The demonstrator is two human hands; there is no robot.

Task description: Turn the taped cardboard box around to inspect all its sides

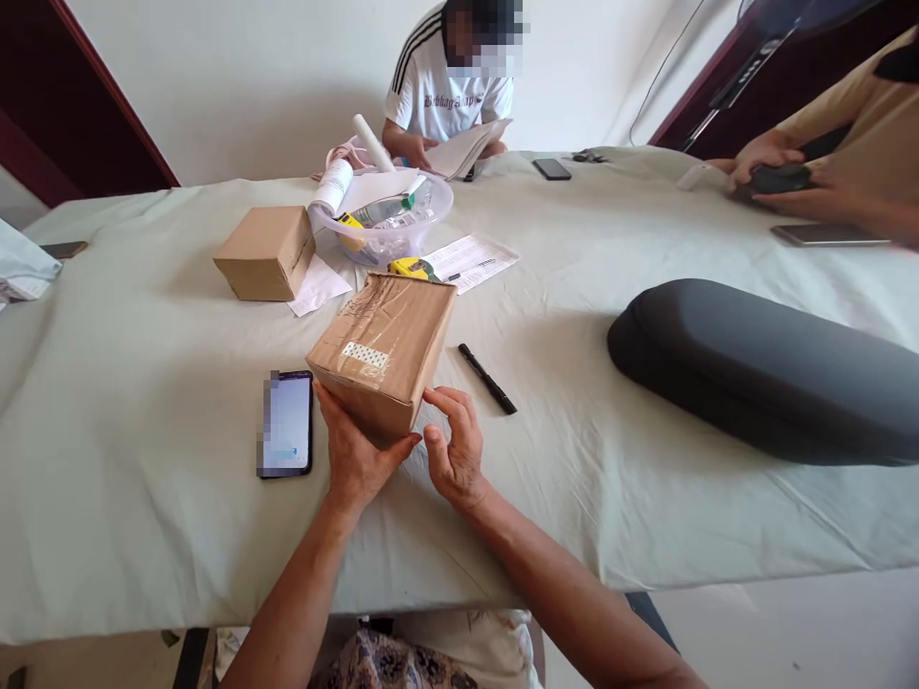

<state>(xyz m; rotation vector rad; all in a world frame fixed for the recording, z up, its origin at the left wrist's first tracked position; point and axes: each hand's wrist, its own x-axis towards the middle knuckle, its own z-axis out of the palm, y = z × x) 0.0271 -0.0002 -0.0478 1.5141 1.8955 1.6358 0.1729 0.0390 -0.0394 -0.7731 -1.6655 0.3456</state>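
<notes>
A taped brown cardboard box is tilted up off the pale green tablecloth, near the table's front edge. My left hand grips its lower near corner from underneath. My right hand is beside the box's right near edge, fingers curled, fingertips touching or almost touching the cardboard. A smartphone with a lit screen lies just left of my left hand. A black pen lies just right of the box.
A second cardboard box and a clear bowl of items sit further back, with papers and a yellow tape measure. A long dark case lies right. One person sits opposite; another's hands work at far right.
</notes>
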